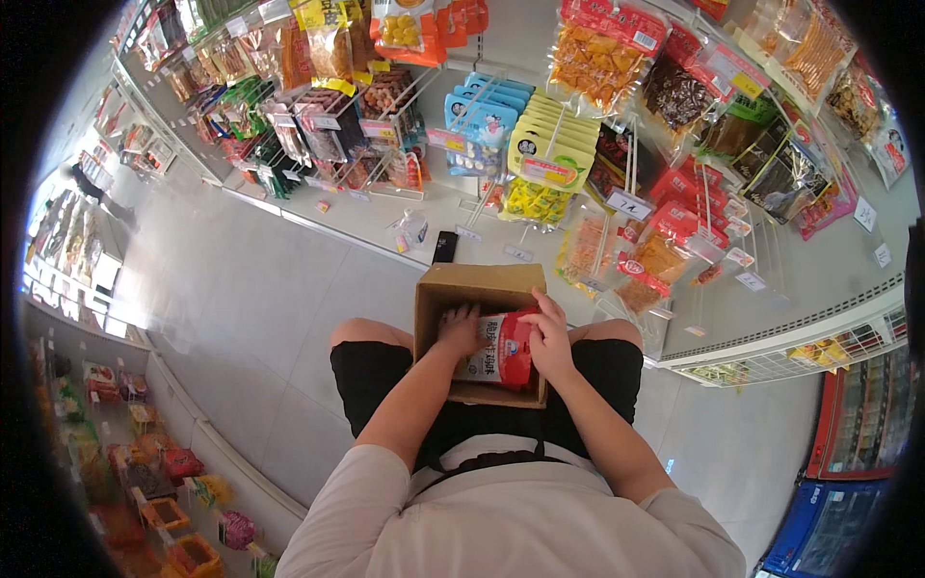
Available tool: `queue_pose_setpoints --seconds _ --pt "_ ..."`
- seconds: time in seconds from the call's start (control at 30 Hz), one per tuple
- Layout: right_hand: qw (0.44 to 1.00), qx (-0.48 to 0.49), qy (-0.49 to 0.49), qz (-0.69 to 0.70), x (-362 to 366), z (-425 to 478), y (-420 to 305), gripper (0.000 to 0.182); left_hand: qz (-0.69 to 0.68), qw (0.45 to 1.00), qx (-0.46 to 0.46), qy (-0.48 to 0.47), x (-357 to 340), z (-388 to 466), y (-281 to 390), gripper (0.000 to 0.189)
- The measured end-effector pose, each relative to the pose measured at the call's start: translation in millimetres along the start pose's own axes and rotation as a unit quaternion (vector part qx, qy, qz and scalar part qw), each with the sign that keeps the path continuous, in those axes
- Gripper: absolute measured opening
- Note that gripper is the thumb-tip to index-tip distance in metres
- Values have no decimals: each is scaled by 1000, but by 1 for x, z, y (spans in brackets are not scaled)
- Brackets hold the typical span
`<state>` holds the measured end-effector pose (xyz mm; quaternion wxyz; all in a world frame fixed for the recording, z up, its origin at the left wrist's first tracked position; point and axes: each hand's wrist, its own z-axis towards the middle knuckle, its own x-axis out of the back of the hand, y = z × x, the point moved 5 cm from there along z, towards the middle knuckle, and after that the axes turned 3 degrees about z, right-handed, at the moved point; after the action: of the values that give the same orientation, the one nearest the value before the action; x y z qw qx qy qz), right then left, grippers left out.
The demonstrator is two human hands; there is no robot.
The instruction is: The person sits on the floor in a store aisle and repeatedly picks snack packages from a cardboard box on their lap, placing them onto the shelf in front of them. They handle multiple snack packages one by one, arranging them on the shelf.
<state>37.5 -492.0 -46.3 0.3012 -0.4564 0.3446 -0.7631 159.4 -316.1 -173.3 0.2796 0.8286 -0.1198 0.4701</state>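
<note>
An opened cardboard box (478, 275) rests on my lap between my knees. A red and white snack packet (498, 349) bearing printed writing lies inside it. My left hand (459, 329) reaches into the box at the packet's left edge, fingers spread. Whether it grips the packet is hard to see, as the thumb side is hidden. At the box's right wall is my right hand (551, 338), its fingers apart, with some fingertips over the packet's right edge. The box's bottom is mostly hidden by the packet and my left hand.
Ahead stands a shelf (347, 209) with snack bags on hooks, including yellow-green packets (553, 152) and red packets (686, 202). A black object (445, 248) and a clear plastic piece (412, 226) lie on its base. Another rack (217, 441) curves along my left. Blue and red display cabinets (824, 531) are at right.
</note>
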Motion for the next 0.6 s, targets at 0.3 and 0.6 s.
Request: queue_pose_setpoints --seconds 0.3,0.6 --pt "1000 -3 8 12 -3 14 -3 26 22 1000 6 14 7 0 -7 76" --pt "994 -58 77 61 8 8 14 44 110 974 -192 44 73 -41 39 38"
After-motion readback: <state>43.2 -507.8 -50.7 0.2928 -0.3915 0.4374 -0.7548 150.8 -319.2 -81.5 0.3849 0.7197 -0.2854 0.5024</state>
